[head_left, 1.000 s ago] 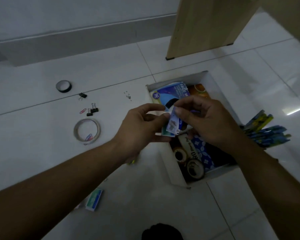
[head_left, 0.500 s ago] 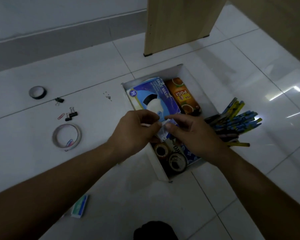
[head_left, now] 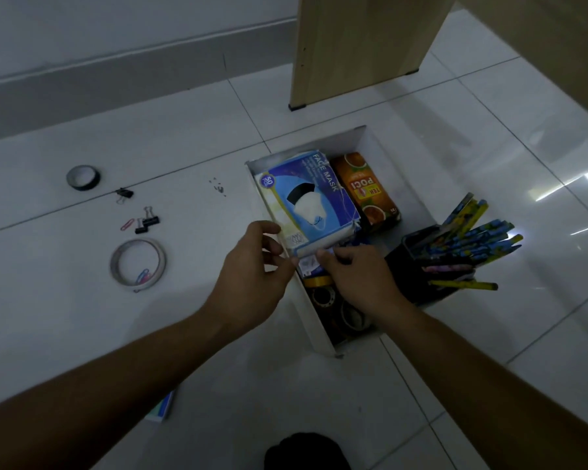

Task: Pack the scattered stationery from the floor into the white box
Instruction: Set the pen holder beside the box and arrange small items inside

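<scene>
Both hands meet over the left wall of the white box (head_left: pixel 316 330), left hand (head_left: pixel 252 276) and right hand (head_left: pixel 357 279) each pinching a small glossy packet (head_left: pixel 308 265) with curled fingertips, tight against the near edge of the face mask carton (head_left: pixel 311 198). Inside it's crowded: round tape rolls (head_left: pixel 323 298) at six o'clock, a black pen holder (head_left: pixel 418 262) at three. Out at nine o'clock, smooth open tile carries a flat tape ring (head_left: pixel 138 262), binder clips (head_left: pixel 147 222) and a black tape roll (head_left: pixel 83 178).

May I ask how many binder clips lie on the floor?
3 binder clips: one beside the black tape roll, two together near the white tape ring; more may be hidden.
</scene>
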The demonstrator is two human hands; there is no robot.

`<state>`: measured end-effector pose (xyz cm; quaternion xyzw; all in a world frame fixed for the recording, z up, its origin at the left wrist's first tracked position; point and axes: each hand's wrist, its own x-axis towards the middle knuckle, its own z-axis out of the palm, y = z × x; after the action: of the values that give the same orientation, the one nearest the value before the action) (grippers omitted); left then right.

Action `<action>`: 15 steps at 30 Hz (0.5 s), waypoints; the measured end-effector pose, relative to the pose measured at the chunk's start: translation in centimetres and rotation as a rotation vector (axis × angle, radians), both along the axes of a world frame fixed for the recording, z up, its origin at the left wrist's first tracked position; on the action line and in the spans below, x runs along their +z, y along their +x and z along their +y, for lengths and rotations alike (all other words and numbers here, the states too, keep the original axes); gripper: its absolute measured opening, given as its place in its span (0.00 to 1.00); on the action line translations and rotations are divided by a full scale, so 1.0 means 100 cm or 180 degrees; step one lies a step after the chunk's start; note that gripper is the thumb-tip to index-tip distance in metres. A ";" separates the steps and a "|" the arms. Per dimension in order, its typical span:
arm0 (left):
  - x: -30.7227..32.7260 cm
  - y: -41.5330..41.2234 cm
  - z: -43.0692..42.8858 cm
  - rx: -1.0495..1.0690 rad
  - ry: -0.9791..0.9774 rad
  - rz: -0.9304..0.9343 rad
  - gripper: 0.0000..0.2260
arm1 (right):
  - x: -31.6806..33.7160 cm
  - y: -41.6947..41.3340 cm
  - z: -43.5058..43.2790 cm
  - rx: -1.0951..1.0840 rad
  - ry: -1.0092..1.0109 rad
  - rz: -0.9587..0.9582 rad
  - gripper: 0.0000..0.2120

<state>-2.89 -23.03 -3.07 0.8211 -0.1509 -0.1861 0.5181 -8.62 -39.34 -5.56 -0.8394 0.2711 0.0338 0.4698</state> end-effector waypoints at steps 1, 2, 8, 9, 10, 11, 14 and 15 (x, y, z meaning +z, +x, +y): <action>0.000 0.000 0.000 -0.0025 -0.0007 -0.0003 0.17 | 0.000 0.000 -0.001 0.0178 -0.0114 0.0133 0.19; 0.001 0.000 0.001 -0.0045 -0.0001 -0.0018 0.16 | 0.000 -0.001 -0.001 0.0363 -0.0226 0.0263 0.20; 0.001 -0.005 0.005 -0.0138 0.0096 -0.0237 0.15 | 0.002 -0.006 -0.002 0.0510 -0.0470 0.0231 0.16; 0.001 -0.006 0.005 -0.0157 0.0101 -0.0261 0.15 | 0.002 -0.007 -0.002 0.0529 -0.0632 0.0209 0.19; 0.001 -0.007 0.005 -0.0172 0.0104 -0.0272 0.15 | 0.003 -0.009 0.000 0.0671 -0.0980 0.0285 0.24; 0.001 -0.008 0.005 -0.0186 0.0105 -0.0270 0.15 | 0.003 -0.012 0.002 0.0891 -0.1380 0.0443 0.28; 0.001 -0.009 0.006 -0.0224 0.0065 -0.0211 0.15 | 0.004 -0.016 0.005 0.1242 -0.1868 0.0787 0.34; 0.001 -0.009 0.007 -0.0229 0.0037 -0.0172 0.15 | 0.005 -0.016 0.006 0.1196 -0.1853 0.0777 0.33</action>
<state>-3.79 -22.31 -2.99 0.8229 -0.1932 -0.1832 0.5019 -10.20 -38.78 -5.08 -0.9629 0.1644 0.1408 0.1611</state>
